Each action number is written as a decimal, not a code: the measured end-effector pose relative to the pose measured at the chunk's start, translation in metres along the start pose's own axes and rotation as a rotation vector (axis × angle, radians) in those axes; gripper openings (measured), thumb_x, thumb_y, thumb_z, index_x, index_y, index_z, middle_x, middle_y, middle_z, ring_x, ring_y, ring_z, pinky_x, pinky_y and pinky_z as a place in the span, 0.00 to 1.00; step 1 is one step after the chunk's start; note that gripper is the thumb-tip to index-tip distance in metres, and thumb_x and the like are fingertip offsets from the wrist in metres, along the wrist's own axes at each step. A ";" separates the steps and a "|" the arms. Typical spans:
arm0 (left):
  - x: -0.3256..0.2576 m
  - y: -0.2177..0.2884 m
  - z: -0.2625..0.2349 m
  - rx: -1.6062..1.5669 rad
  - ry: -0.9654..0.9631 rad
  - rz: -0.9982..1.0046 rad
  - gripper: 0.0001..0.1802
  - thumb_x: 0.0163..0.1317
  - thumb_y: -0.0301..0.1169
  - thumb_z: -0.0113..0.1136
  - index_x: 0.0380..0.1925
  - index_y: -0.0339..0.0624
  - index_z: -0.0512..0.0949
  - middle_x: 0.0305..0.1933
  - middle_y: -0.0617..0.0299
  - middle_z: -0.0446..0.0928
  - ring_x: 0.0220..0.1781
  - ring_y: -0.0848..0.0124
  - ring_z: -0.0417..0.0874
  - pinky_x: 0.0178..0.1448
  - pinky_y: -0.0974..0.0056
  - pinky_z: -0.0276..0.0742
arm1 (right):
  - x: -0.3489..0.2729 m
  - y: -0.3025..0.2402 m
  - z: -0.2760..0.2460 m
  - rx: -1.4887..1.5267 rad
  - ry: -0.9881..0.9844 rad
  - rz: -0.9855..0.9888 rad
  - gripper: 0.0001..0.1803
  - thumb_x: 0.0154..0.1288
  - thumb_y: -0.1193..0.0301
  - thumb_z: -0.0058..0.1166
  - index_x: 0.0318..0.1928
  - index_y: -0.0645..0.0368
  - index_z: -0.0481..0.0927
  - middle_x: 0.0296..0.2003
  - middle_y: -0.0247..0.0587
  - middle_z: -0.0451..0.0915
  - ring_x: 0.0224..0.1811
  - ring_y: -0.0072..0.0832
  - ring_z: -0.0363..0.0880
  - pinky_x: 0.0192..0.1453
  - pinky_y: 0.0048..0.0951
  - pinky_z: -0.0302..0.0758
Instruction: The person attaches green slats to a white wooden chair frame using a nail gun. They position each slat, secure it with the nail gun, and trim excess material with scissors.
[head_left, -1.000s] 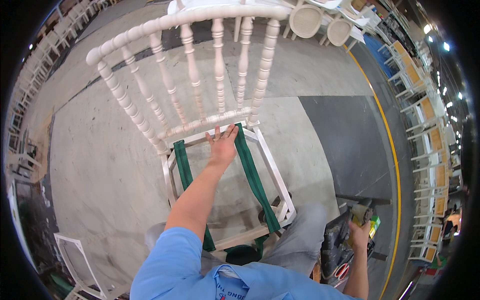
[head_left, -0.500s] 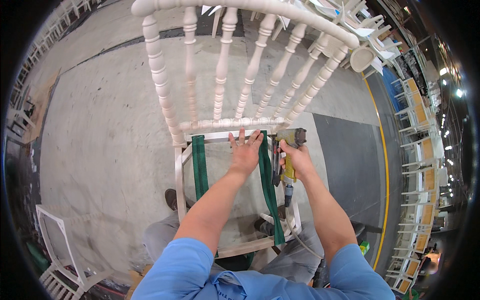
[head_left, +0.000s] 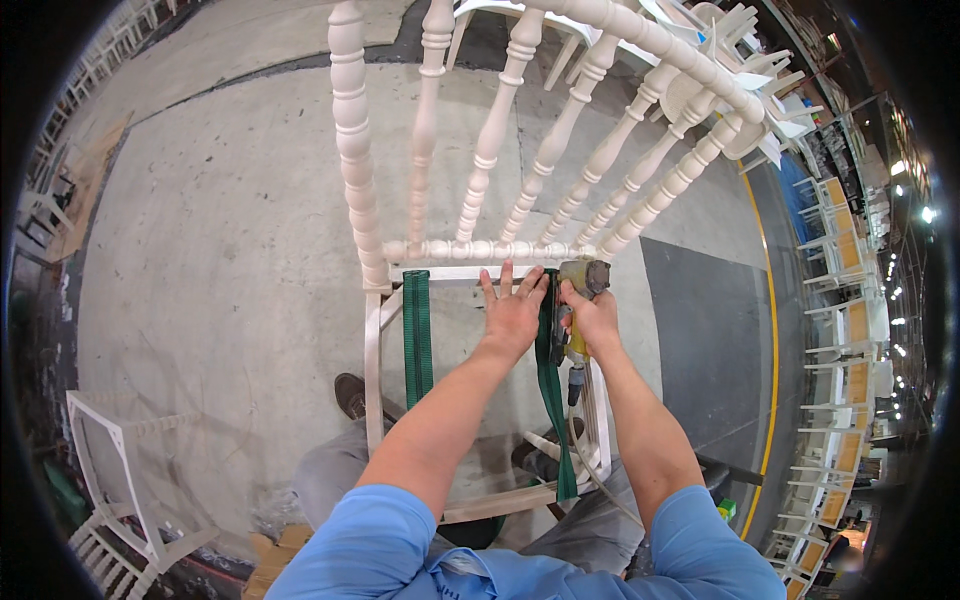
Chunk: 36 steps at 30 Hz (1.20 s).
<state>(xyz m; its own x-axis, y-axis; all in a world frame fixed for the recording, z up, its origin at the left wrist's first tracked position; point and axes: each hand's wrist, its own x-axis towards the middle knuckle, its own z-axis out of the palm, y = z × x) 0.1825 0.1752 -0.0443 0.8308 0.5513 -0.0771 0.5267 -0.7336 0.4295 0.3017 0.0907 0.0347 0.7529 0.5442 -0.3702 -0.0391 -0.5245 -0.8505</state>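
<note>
A white wooden chair (head_left: 470, 250) with turned spindles stands in front of me, its seat frame open. Two green webbing straps run front to back across the frame: one on the left (head_left: 416, 335) and one on the right (head_left: 549, 390). My left hand (head_left: 512, 312) lies flat with fingers spread at the back rail, pressing the top end of the right strap. My right hand (head_left: 592, 315) grips a yellow and grey staple gun (head_left: 578, 300) held against the back rail beside that strap, its hose trailing down.
Another white chair frame (head_left: 120, 480) lies on the concrete floor at lower left. Stacked white chairs (head_left: 740, 40) stand behind. Rows of chairs with tan seats (head_left: 850, 330) line the right side beyond a yellow floor line. My legs and shoes are under the seat frame.
My right hand has brought the staple gun up from my right side to the back rail. My left hand has stayed at the rail, and my view has moved closer to the chair.
</note>
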 end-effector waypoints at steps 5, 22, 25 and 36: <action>-0.001 0.000 -0.002 0.013 0.065 0.009 0.39 0.71 0.29 0.53 0.83 0.59 0.62 0.90 0.74 0.52 0.91 0.42 0.42 0.83 0.17 0.27 | 0.004 0.003 -0.001 -0.037 -0.046 -0.038 0.18 0.71 0.57 0.70 0.38 0.63 0.86 0.27 0.36 0.84 0.16 0.24 0.76 0.19 0.30 0.71; -0.020 0.029 0.029 -0.793 0.312 -0.474 0.18 0.66 0.36 0.67 0.52 0.37 0.84 0.45 0.46 0.89 0.48 0.48 0.90 0.54 0.51 0.83 | -0.001 0.003 -0.002 0.128 -0.127 -0.038 0.17 0.74 0.59 0.69 0.42 0.61 0.85 0.32 0.36 0.84 0.17 0.23 0.75 0.19 0.28 0.70; -0.011 0.023 0.038 -0.850 0.220 -0.491 0.16 0.65 0.38 0.70 0.44 0.37 0.87 0.40 0.47 0.89 0.44 0.50 0.90 0.51 0.52 0.84 | 0.000 0.004 0.001 0.099 -0.123 -0.034 0.16 0.74 0.59 0.69 0.42 0.61 0.85 0.31 0.36 0.84 0.17 0.23 0.75 0.19 0.28 0.69; -0.006 0.010 0.038 -0.883 0.031 -0.559 0.11 0.64 0.39 0.71 0.37 0.42 0.90 0.39 0.51 0.90 0.43 0.53 0.91 0.51 0.54 0.83 | -0.004 -0.001 0.009 0.117 -0.137 0.001 0.15 0.72 0.61 0.70 0.39 0.62 0.86 0.30 0.36 0.84 0.16 0.23 0.74 0.19 0.29 0.69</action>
<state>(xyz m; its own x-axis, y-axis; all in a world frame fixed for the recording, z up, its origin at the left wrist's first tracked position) 0.1890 0.1497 -0.0736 0.4975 0.7418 -0.4496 0.5050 0.1737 0.8454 0.2927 0.0953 0.0331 0.6566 0.6318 -0.4120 -0.1224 -0.4498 -0.8847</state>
